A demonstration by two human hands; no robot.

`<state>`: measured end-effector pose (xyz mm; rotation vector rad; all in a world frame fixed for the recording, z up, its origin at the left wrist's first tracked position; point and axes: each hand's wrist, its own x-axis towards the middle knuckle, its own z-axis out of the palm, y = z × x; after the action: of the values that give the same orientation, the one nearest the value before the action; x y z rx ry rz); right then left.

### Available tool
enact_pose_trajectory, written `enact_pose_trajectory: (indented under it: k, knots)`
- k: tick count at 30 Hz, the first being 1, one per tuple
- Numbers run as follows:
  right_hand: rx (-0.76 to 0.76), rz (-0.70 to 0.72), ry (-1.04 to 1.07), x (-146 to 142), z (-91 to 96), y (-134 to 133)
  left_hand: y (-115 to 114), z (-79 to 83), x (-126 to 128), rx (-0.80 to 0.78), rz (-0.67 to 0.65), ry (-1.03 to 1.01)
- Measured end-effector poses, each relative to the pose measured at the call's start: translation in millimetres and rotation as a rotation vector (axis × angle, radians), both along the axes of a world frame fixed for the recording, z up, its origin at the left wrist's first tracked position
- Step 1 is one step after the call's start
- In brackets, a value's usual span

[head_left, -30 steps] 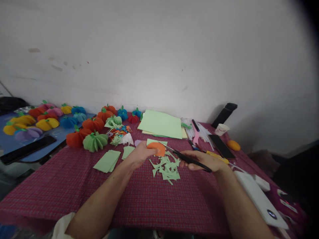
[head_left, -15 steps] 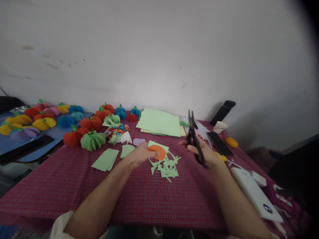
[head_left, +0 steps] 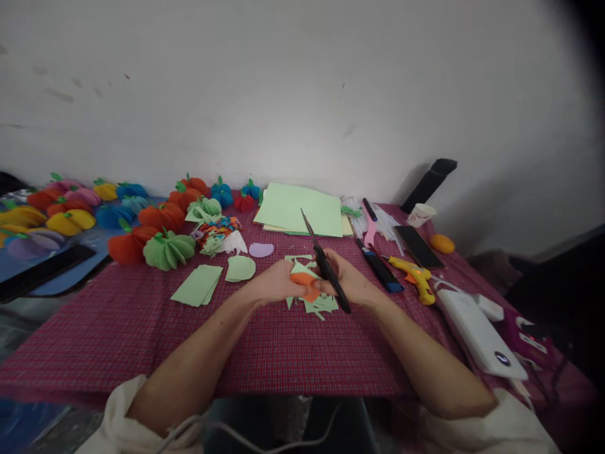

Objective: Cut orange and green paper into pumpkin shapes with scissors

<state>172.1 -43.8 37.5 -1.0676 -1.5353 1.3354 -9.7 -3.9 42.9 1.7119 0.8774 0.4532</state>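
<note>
Red mark on the paper cup [head_left: 420, 214] near the far right corner of the tabletop, too small to read. Round dark logo on the white device [head_left: 477, 328] along the right edge, equally unreadable. Yellow glue gun [head_left: 416, 277] just beside that device.

Pinches the orange paper piece [head_left: 305, 282] with the left hand [head_left: 276, 285], fingers closed together on its left side, forearm stretched in from the near edge over the red checked tablecloth [head_left: 283, 359]. Meets it from the right with the right hand [head_left: 354, 285], fingers curled tight around the handles of the black scissors [head_left: 326, 265]. Points the 2 blades, pressed together, up and toward the far edge, in line with the stack of green sheets [head_left: 297, 211]. Holds the orange piece near the middle of the tabletop, between both hands and just above a heap of green scraps [head_left: 324, 306]; cannot tell whether the right fingertips touch it.

Left of the hands: green cut rectangles [head_left: 198, 285], a purple shape [head_left: 261, 250], then paper pumpkins [head_left: 165, 249] toward the far left corner. Right of the hands: a dark phone [head_left: 418, 247] and pink scissors [head_left: 370, 233] near the far edge.
</note>
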Motion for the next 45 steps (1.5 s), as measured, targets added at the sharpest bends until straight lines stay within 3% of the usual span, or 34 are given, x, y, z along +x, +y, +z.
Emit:
enact_pose_trajectory:
  k: [12,17,30,40,45]
  knots:
    - [0.005,0.038,-0.007,-4,-5.1,1,1,-9.3,2,0.007,0.003,0.062]
    - [-0.009,0.066,0.014,-5,-4.4,1,-1,-5.5,3,0.018,-0.054,0.08]
    - [0.021,0.078,0.042,-7,-4.1,1,0,-4.4,3,-0.002,-0.033,0.157]
    - [0.01,0.076,0.032,-5,-6.5,1,-1,-4.8,4,-0.022,-0.017,0.105]
    - [0.026,0.061,0.027,-2,-7.2,2,0,-5.6,4,-0.052,-0.066,-0.025]
